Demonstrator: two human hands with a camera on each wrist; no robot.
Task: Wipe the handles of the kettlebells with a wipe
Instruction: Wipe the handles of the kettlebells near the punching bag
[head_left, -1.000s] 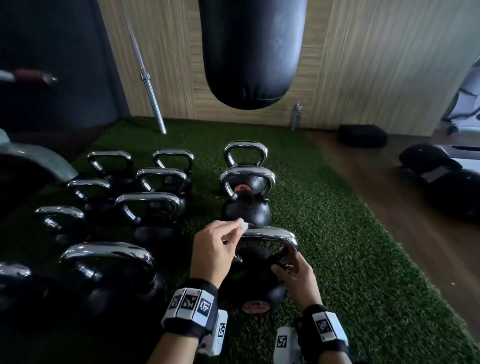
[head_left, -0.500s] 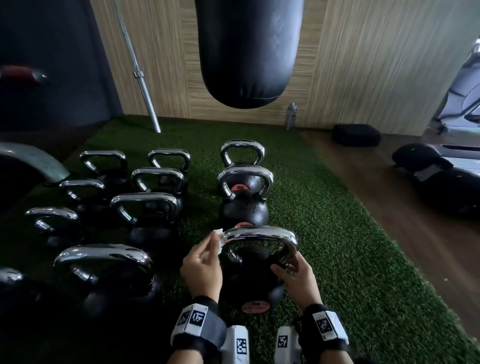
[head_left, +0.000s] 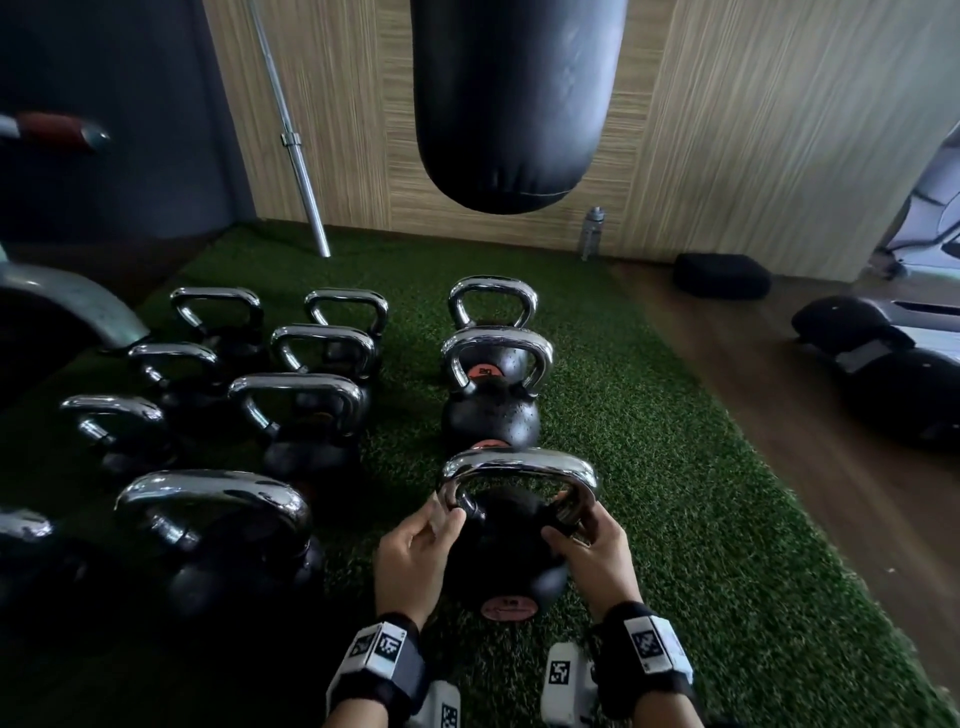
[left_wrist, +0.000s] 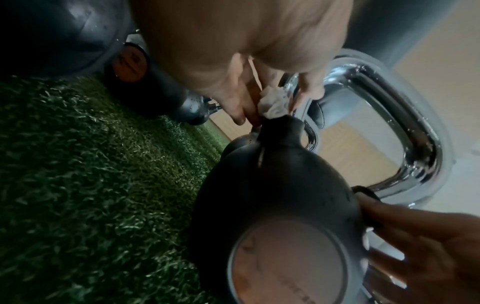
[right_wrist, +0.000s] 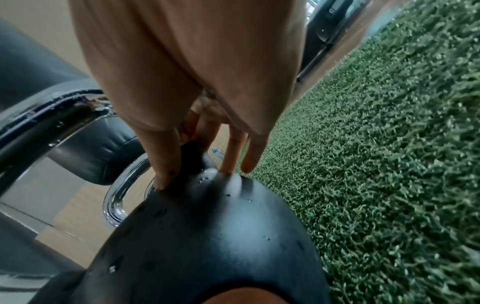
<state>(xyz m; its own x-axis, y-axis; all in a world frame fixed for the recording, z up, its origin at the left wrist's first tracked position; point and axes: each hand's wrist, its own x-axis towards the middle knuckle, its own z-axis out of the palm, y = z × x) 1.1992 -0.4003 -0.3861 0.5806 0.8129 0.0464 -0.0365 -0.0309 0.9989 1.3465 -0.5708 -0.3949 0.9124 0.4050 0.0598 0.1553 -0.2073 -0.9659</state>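
Observation:
The nearest black kettlebell (head_left: 506, 566) stands on green turf, its chrome handle (head_left: 519, 462) arching over it. My left hand (head_left: 415, 556) pinches a crumpled white wipe (left_wrist: 272, 102) against the lower left leg of that handle, just above the black body (left_wrist: 272, 195). My right hand (head_left: 597, 556) grips the base of the handle's right leg, with the thumb on one side and fingers on the other (right_wrist: 194, 82). Water droplets speckle the body (right_wrist: 207, 236) and the chrome (left_wrist: 415, 133). In the head view the wipe is hidden behind my fingers.
Two more kettlebells (head_left: 493, 395) line up beyond this one, and several others (head_left: 306, 415) crowd the turf to the left. A black punching bag (head_left: 514, 98) hangs ahead. A barbell (head_left: 296, 140) leans on the wall, near a bottle (head_left: 592, 231). Wooden floor (head_left: 831, 493) lies right.
My left hand has slid the wipe from the handle's top left corner down its left leg. The right hand has kept its grip on the right leg.

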